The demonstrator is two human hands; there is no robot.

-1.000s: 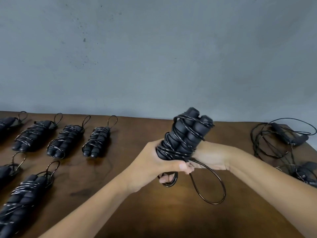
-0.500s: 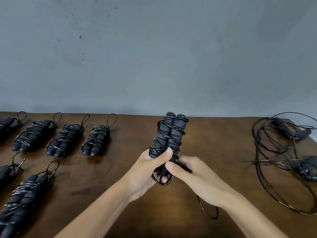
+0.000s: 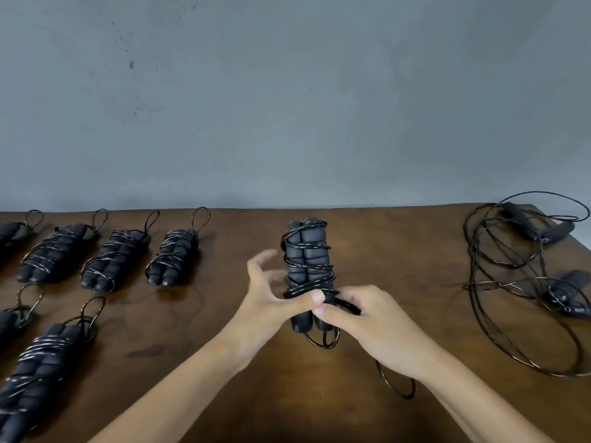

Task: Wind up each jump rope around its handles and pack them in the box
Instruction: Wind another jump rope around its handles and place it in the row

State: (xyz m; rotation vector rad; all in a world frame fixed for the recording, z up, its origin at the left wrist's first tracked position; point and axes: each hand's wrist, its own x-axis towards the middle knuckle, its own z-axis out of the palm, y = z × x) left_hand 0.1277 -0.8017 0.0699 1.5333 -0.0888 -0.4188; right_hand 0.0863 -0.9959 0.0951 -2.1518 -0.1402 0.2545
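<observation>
I hold a jump rope (image 3: 307, 260) upright above the brown table (image 3: 399, 251): two black foam handles side by side, wrapped in thin black cord. My left hand (image 3: 268, 302) lays its thumb across the lower wraps, with its fingers spread off to the left. My right hand (image 3: 367, 324) pinches the cord at the handles' lower end. A small cord loop (image 3: 321, 342) hangs under the handles. A loose loop (image 3: 396, 383) trails below my right wrist. No box is in view.
Several wound ropes lie in rows on the left, the nearest to my hands a wound rope (image 3: 174, 257) and a front-left bundle (image 3: 41, 372). Two unwound ropes (image 3: 537, 228) with sprawling cord (image 3: 479, 302) cover the right end by the table edge. A grey wall stands behind.
The bundle came down from a raised tilt to upright near the table. My right hand moved from behind it to its lower front. My left fingers lifted off it.
</observation>
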